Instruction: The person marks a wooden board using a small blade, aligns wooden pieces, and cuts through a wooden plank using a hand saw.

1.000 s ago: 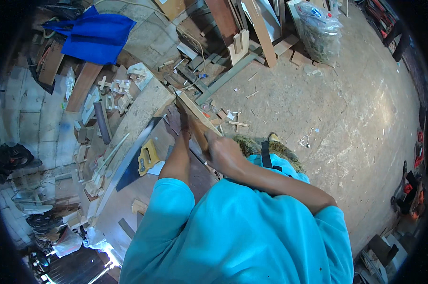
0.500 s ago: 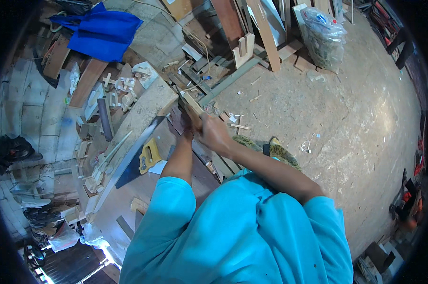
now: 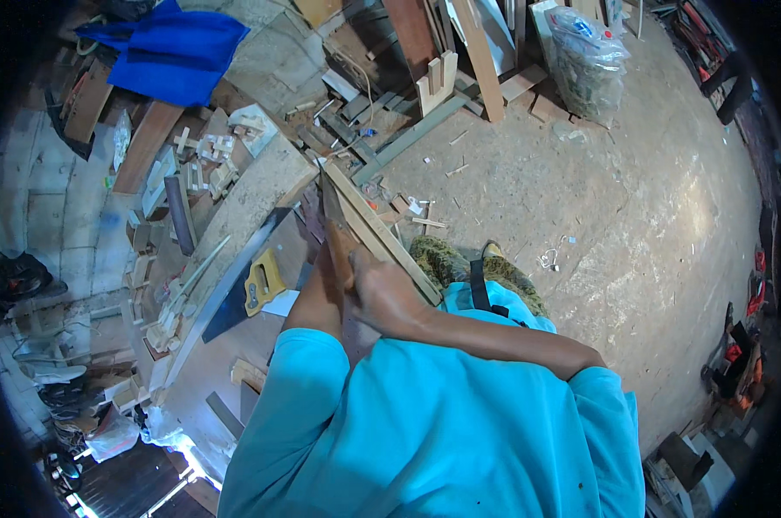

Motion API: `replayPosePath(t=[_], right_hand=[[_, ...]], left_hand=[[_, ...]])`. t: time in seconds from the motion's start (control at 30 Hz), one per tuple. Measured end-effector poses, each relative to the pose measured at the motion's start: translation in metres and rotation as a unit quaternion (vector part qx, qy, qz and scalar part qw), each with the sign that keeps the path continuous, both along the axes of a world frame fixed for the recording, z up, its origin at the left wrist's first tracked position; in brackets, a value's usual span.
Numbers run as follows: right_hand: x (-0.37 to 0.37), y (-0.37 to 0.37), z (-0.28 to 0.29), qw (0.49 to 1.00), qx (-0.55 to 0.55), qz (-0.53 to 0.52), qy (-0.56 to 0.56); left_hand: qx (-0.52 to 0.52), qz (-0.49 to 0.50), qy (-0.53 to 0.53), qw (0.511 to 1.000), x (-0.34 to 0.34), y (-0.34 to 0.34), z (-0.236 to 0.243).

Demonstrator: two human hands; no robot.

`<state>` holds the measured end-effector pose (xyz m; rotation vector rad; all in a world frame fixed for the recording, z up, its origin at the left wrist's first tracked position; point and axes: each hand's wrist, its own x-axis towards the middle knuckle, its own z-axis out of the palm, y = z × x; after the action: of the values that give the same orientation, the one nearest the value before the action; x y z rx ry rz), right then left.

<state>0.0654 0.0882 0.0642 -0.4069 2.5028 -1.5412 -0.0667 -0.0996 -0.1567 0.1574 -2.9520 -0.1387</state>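
Observation:
My right hand (image 3: 388, 295) is closed round the wooden handle of a long tool (image 3: 338, 246). Its narrow dark blade points away from me, tapering toward the bench's far corner; it looks like a handsaw. Just right of the blade, a pale wood strip (image 3: 382, 235) runs along the bench edge. My left forearm (image 3: 314, 298) reaches up beside the handle, and the left hand's fingers are hidden behind the tool and my right hand. Left of that arm, another handsaw with a yellow handle (image 3: 262, 283) lies on the bench.
Small wood offcuts (image 3: 222, 155) and thin sticks lie along the bench's left side. A blue cloth bag (image 3: 179, 56) rests beyond them. Boards (image 3: 477, 60) lean at the back, near a filled clear plastic bag (image 3: 587, 73). Scraps dot the floor on the right.
My right hand has drawn the tool back toward my body, and more of its blade and the pale strip now shows. The view has shifted slightly.

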Motion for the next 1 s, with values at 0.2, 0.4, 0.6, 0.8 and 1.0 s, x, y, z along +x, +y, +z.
replayPosePath(t=[0.2, 0.4, 0.6, 0.8, 1.0], right_hand=[[0.023, 0.026, -0.003, 0.996, 0.038, -0.072, -0.028], [-0.023, 0.003, -0.038, 0.995, 0.059, -0.074, -0.006], [-0.045, -0.01, -0.038, 0.995, 0.035, -0.092, -0.013], [-0.003, 0.021, -0.025, 0.994, 0.038, -0.058, -0.09], [-0.055, -0.008, -0.028, 0.996, 0.042, -0.076, -0.018]], left_hand=[[-0.02, -0.005, 0.03, 0.999, -0.013, 0.001, -0.013], [0.035, -0.012, -0.01, 0.999, -0.006, -0.004, -0.018], [0.16, -0.023, -0.052, 0.986, -0.007, 0.0, 0.003], [0.102, 0.095, -0.083, 0.987, 0.005, 0.031, 0.056], [0.03, -0.006, 0.015, 0.999, 0.001, 0.028, 0.045]])
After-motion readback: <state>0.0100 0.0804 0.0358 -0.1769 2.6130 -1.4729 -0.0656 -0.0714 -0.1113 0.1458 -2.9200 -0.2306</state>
